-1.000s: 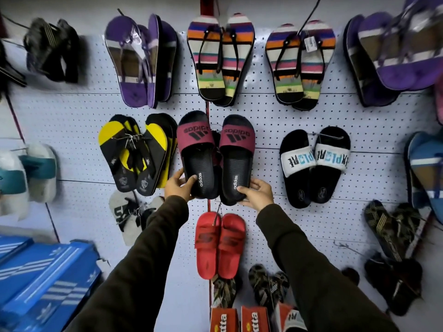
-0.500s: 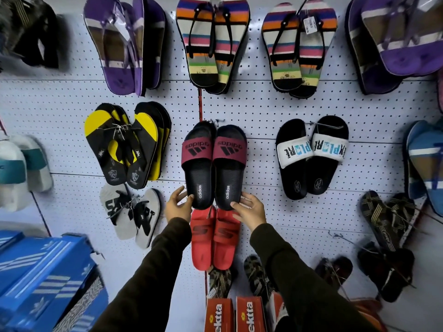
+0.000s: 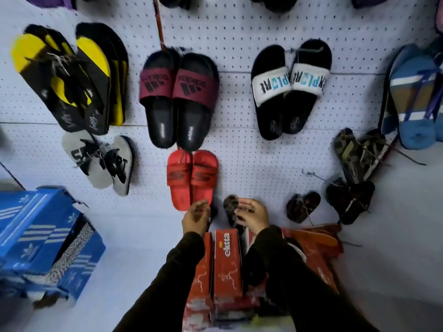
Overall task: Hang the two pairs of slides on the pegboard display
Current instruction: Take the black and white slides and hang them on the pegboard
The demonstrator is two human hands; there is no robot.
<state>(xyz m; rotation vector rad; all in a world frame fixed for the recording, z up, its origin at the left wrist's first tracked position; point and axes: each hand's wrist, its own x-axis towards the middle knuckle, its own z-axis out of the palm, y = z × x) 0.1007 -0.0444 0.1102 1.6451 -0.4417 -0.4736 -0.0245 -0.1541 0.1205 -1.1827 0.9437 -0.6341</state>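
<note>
A: Slides, the maroon-strapped black pair (image 3: 178, 99), hang upright on the pegboard (image 3: 239, 32), well above your hands.

B: And yours? Left hand (image 3: 195, 218) loosely curled, empty; right hand (image 3: 251, 215) fingering a dark sandal (image 3: 230, 207) below the red slides (image 3: 193, 179).

Pegboard (image 3: 239, 25): upright behind everything, pairs of footwear hanging on it.
Adidas slides (image 3: 178, 97): centre of the board, side by side.
Skechers slides (image 3: 191, 178): directly below the adidas slides.
Explore slides (image 3: 288, 89): right of the adidas slides, same row.
Flip-flops (image 3: 69, 77): left of the adidas slides.
Hands: left hand (image 3: 194, 218) just below the Skechers slides; right hand (image 3: 251, 215) beside it, on a small sandal (image 3: 230, 207).
Ekta boxes (image 3: 225, 267): below the hands, between the sleeves.
Adidas boxes (image 3: 45, 238): stacked at lower left.
</note>
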